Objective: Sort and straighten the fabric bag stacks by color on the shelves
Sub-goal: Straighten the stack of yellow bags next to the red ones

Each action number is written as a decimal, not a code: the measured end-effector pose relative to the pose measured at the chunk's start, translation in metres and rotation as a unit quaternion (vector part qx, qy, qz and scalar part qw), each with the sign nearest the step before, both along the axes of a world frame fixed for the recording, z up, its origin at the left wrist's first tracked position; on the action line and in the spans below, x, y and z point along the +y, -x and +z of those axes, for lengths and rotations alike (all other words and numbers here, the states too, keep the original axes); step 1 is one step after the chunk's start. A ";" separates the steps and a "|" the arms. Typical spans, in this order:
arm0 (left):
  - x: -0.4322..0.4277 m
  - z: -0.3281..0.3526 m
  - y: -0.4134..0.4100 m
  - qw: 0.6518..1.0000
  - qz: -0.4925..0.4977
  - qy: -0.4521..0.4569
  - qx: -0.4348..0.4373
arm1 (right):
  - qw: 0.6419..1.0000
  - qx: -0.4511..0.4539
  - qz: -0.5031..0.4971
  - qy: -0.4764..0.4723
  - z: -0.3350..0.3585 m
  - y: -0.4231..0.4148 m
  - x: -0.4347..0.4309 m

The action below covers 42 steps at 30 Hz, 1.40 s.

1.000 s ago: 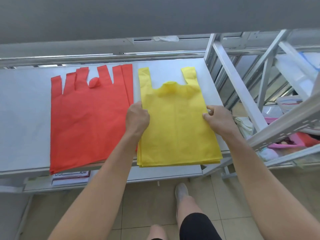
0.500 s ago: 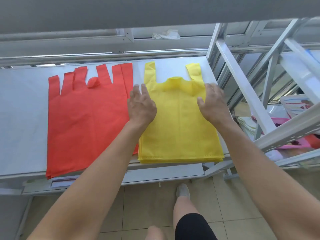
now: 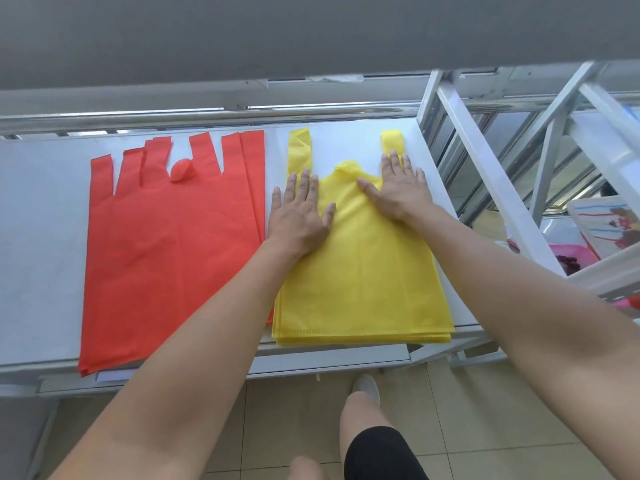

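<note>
While both flat hands — left hand (image 3: 300,216), right hand (image 3: 398,188) — press yellow stack (image 3: 363,282)

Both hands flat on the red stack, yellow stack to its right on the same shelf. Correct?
No. The head view shows the left hand and right hand flat on the yellow stack, not the red stack. The yellow stack does lie to its right on the same shelf.

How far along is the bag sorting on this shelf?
Colors already sit apart: red stack left, yellow stack right. In hand: left hand and right hand press flat on the yellow stack near its handles. Left: the red stack's handles fan out unevenly.
</note>
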<state>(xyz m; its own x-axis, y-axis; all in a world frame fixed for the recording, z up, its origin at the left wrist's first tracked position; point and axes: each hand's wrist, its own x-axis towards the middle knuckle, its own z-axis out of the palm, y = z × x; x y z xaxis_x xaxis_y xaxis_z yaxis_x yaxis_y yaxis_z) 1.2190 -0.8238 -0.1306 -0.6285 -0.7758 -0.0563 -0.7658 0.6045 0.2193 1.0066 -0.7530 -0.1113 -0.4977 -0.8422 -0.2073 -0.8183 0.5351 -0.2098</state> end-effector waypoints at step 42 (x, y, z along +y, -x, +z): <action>0.149 0.026 -0.124 0.980 -0.124 0.120 0.097 | 0.948 -0.173 -0.120 0.239 0.038 -0.081 0.227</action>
<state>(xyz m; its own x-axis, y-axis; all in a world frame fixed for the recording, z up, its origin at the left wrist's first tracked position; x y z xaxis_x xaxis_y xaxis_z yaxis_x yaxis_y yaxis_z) 1.3428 -0.6749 -0.1048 -0.7803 -0.5737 0.2488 -0.5462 0.8190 0.1756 1.0878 -0.5255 -0.0735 -0.6594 -0.7516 -0.0162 -0.5229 0.4740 -0.7084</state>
